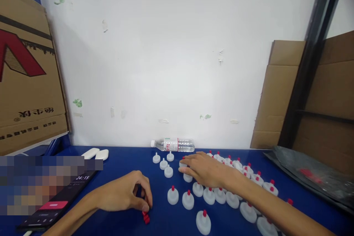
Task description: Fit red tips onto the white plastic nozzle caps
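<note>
My left hand [128,191] is low over the table, its thumb and forefinger pinched together at a few small red caps [146,219]; one of these caps touches the fingertips. Farther right, my right hand [207,169] reaches over a group of white nozzle caps, with its thumb and fingers around a white nozzle cap [182,164] that has a red tip. Part of that piece is hidden by the fingers. Several red-tipped white nozzle caps [188,200] stand beneath and around this arm. To the left of it are several white nozzle caps [168,171] with bare tips.
A clear water bottle [177,145] lies along the wall at the back. At left are a phone [61,195], a white case [101,155] and a printed cardboard box [30,73]. A grey plastic bag [312,177] with red pieces inside lies at right, near folded cardboard [279,92].
</note>
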`<state>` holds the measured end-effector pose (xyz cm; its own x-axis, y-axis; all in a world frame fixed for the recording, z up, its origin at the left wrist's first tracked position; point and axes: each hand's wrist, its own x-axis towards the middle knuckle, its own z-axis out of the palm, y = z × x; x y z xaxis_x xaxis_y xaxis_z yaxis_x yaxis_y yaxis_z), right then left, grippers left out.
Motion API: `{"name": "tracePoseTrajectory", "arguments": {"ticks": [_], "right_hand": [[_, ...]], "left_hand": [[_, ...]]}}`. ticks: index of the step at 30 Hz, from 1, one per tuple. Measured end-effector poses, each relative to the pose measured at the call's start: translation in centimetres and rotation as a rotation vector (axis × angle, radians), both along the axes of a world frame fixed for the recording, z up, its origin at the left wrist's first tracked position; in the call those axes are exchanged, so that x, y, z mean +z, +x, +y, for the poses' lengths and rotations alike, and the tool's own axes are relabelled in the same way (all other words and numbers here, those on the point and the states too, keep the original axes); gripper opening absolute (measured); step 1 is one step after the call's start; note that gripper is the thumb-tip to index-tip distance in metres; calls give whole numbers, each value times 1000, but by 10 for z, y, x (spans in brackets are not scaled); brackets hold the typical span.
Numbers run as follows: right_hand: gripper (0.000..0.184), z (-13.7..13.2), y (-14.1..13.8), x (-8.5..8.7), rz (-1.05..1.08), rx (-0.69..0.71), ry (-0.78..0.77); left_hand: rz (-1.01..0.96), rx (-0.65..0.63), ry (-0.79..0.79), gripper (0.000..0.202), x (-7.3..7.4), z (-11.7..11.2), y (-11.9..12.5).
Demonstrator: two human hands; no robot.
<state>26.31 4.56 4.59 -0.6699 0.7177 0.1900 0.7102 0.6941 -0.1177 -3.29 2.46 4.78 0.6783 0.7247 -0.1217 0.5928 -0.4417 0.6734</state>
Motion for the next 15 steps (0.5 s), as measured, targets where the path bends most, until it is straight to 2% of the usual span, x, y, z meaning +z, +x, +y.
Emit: {"name": "tracePoseTrajectory", "arguments": {"ticks": [5, 11, 15], "right_hand": [[53, -9, -11, 8, 41, 5, 9], [60, -17, -23, -5, 27, 93, -198], [60, -19, -23, -4, 22, 126, -231]], "left_hand": [[-18, 2, 0, 9, -6, 2, 1], [13, 47, 114, 13, -10, -1, 4], [-69, 110, 113, 17, -13, 2, 7]]}}
